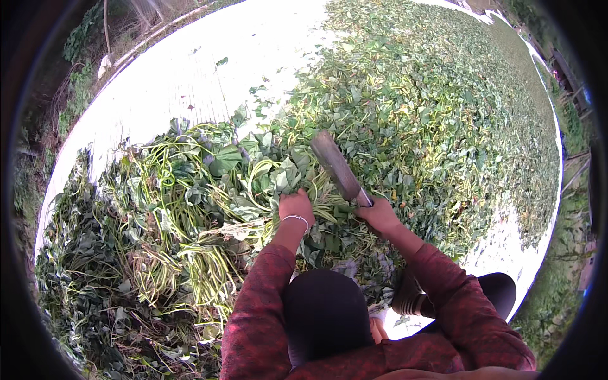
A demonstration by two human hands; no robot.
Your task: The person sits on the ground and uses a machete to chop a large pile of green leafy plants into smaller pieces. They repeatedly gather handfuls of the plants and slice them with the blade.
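My left hand [297, 209], with a bangle at the wrist, is closed on a bunch of leafy green vines [273, 180] near the middle of the view. Just to its right, my right hand [378, 216] grips the handle of a broad-bladed knife [336, 166]. The blade points up and to the left, above the vine stems and cut leaves. My fingers on the vines are partly hidden by leaves.
Long tangled vines [204, 266] are heaped on the left. Chopped leaves and stems [418, 118] spread widely to the right over a bright white sheet [156, 80]. My dark-clad knees are close below; plants border the sheet.
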